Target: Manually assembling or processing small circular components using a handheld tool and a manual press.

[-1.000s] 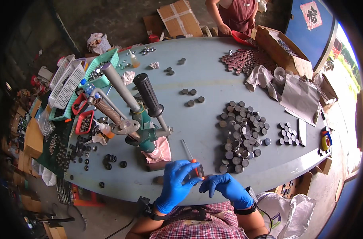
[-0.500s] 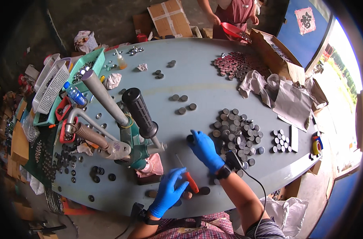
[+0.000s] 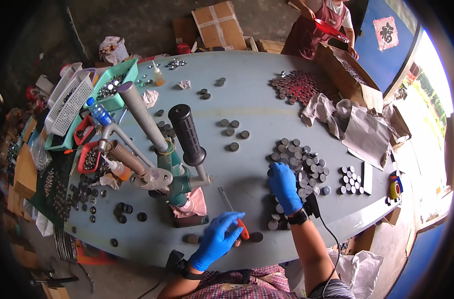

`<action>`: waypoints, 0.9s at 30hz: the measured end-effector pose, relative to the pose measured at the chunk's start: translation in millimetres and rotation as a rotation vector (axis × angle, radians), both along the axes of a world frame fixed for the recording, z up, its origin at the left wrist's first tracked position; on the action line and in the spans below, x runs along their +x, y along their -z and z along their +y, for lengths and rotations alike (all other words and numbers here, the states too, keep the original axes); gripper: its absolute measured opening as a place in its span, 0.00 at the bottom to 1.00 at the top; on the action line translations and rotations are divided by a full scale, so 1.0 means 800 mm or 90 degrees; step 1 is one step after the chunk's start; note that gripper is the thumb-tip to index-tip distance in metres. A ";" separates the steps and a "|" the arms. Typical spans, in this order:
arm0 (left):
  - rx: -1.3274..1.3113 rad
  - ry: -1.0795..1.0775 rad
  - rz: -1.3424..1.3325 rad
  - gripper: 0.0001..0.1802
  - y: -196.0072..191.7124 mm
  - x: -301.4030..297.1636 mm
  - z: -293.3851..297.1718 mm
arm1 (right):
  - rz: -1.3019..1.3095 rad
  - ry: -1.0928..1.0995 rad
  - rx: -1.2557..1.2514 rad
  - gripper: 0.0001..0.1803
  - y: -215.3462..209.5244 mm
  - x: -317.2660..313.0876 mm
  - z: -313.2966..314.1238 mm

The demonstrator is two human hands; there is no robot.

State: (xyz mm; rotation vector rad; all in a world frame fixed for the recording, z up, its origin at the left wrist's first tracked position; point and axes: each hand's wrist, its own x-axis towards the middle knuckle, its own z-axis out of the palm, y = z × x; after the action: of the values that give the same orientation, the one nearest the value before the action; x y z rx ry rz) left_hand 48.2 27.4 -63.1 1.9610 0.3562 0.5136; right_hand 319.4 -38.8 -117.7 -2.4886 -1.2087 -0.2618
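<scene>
My left hand (image 3: 218, 241), in a blue glove, lies near the table's front edge. Its fingers stretch out with the thumb apart, touching or just over the red-orange handle of a screwdriver (image 3: 244, 230). The screwdriver's metal shaft points away from me. My right hand (image 3: 285, 188), also blue-gloved, is at the left side of a heap of dark round caps (image 3: 306, 168). Its fingers curl downward and their tips are hidden, so I cannot make out what they hold. Farther off, several loose caps (image 3: 230, 131) lie in a small group.
A green hand press (image 3: 178, 182) with a black-gripped lever (image 3: 186, 132) stands left of my hands. Baskets (image 3: 70, 103) and red trays (image 3: 89, 157) crowd the left side. A cable (image 3: 328, 234) hangs by my right wrist. Across the table, a person holds a red scoop (image 3: 330, 30).
My right hand has moved right, from a single dark cap to the heap. The small group beyond has one more cap. My left hand has shifted slightly over the screwdriver's handle.
</scene>
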 end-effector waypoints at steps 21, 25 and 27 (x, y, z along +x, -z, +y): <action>0.214 -0.114 -0.035 0.26 -0.049 0.003 -0.015 | 0.861 -0.274 0.198 0.18 -0.102 -0.166 -0.124; 0.217 -0.104 -0.026 0.26 -0.039 0.005 -0.003 | 1.023 -0.079 0.331 0.15 -0.129 -0.172 -0.096; 0.218 -0.091 -0.024 0.28 -0.031 0.010 0.003 | 0.956 -0.105 0.338 0.20 -0.115 -0.170 -0.083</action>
State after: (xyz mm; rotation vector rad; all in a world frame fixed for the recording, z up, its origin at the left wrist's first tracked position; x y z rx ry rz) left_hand 55.9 29.5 -38.5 2.2618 0.4070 0.7422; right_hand 183.6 -105.2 -25.9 -1.3764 -0.5024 1.0076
